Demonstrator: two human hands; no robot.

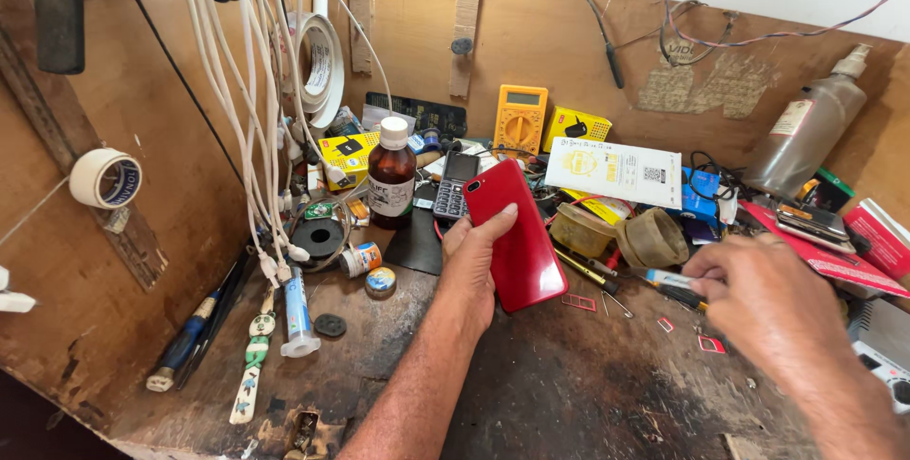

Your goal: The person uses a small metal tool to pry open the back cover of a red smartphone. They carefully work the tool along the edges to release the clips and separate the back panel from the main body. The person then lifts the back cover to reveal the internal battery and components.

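Note:
My left hand (471, 266) holds a red smartphone (517, 237) back side up above the dark worn workbench (569, 384), thumb along its left edge. My right hand (758, 304) hovers at the right with fingers pinched together near a small screwdriver (664, 282); whether anything tiny sits between the fingertips cannot be told. Small red SIM trays (578, 303) lie on the bench between the two hands.
A brown bottle (391, 176), a keypad phone (455, 185), a yellow multimeter (519, 119), a white box (616, 171), two small cups (649, 237), a spray bottle (806, 128) and hanging white cables (251, 119) crowd the back. Tools and a glue tube (296, 313) lie at the left.

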